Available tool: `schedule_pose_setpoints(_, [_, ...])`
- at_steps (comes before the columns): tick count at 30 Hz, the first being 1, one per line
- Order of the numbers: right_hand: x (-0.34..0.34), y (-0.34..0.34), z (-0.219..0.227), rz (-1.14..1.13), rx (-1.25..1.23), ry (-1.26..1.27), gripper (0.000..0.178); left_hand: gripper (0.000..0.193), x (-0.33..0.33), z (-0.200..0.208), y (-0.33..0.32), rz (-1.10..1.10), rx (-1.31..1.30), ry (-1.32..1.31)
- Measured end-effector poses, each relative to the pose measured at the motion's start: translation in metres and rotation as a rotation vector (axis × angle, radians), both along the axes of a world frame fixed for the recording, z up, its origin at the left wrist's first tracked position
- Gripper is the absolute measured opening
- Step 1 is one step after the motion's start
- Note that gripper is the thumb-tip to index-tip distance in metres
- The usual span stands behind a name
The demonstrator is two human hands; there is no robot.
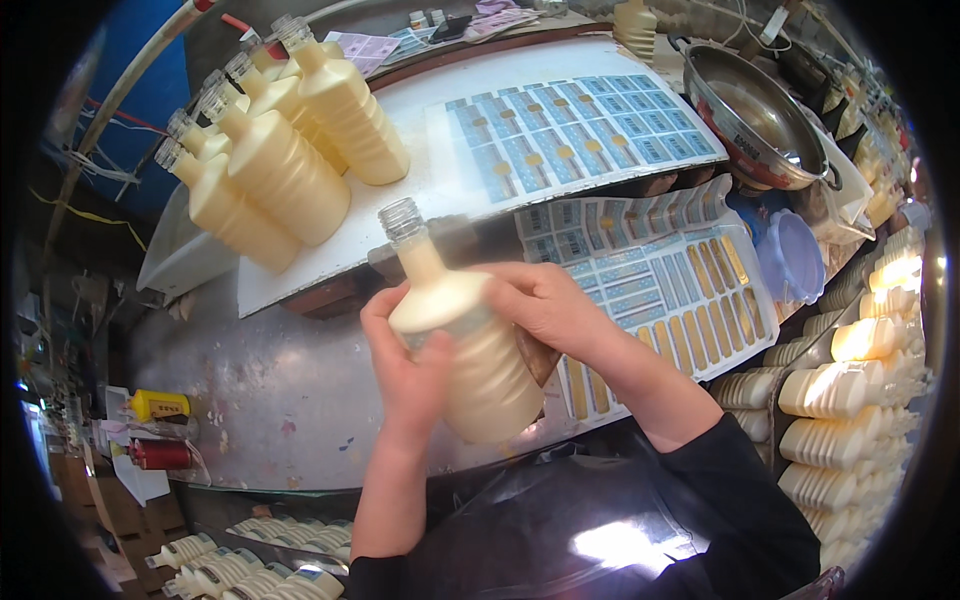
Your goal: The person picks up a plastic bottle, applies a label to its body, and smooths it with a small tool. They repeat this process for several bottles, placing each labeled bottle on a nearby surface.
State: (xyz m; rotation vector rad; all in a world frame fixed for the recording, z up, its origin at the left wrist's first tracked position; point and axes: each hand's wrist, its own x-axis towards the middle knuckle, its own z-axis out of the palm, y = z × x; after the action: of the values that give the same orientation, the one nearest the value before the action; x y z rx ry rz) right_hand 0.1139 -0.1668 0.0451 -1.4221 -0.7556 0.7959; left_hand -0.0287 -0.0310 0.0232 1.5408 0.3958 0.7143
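Between my two hands, a cream plastic bottle point(488, 395) with ridged sides and a clear threaded neck is held tilted above the metal table. My left hand point(402, 365) grips its left side, thumb across the front. My right hand point(545, 305) holds the upper right side, its thumb pressed near the shoulder. A faint bluish band, perhaps a label, crosses the bottle just below the shoulder between the thumbs. Right of my hands lie label sheets point(630, 290) with blue and gold strips. The fingers behind the bottle are hidden.
Several similar bottles point(290, 180) stand on a white board point(425, 185), beside another label sheet point(580, 135). A large metal pan point(765, 110) and a lavender bucket point(792, 255) are at right. Stacked bottles point(840, 390) fill the right side. A yellow container point(160, 405) and red spool point(160, 454) sit left.
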Motion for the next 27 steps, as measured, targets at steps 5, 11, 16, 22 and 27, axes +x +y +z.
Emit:
schedule_pose_setpoints(5, [0.000,-0.003,-0.004,0.053,0.042,0.087,0.043,0.045,-0.003,-0.005,0.004,0.018,0.090,-0.009])
schedule_pose_setpoints(11, [0.008,-0.005,0.000,0.054,-0.002,0.018,0.045,0.055,-0.002,-0.002,0.007,-0.014,-0.061,-0.018])
schedule_pose_setpoints(16, [0.000,0.001,0.006,0.012,-0.136,-0.131,0.047,0.055,-0.003,-0.003,0.001,-0.060,-0.017,-0.063])
schedule_pose_setpoints(22, [0.003,-0.002,0.002,0.047,-0.124,-0.026,0.044,0.052,-0.002,-0.006,0.007,-0.044,0.003,-0.026])
schedule_pose_setpoints(27, [0.010,-0.003,0.011,0.131,-0.164,0.113,0.045,0.043,0.004,-0.017,0.014,-0.046,-0.017,-0.058])
